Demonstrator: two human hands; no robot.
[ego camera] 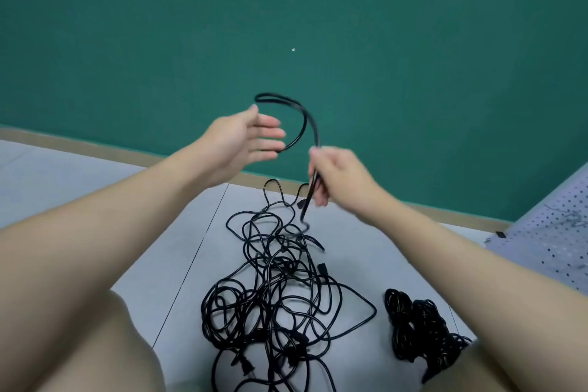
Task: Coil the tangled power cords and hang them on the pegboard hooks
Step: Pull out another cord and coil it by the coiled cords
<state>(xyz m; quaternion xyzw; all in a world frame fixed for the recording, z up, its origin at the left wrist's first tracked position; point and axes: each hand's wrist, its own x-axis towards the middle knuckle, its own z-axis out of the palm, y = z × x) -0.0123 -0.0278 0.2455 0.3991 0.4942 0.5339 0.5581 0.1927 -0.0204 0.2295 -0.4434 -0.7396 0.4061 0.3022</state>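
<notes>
On the grey tiled floor, between the person's bare knees, lies a tangled heap of black power cords, several plugs showing among its loops. Just right of the heap sits a tighter bundle of black cord, apart from the tangle. One raised black cord rises from the heap: the right hand grips it with curled fingers, and above that hand the cord arches left in a doubled loop. The left hand is held flat, fingers straight, beside the loop; whether it touches the cord cannot be told. At the right edge a white perforated pegboard lies tilted, with a small black piece near its corner. A green wall with a tan baseboard closes the background.
</notes>
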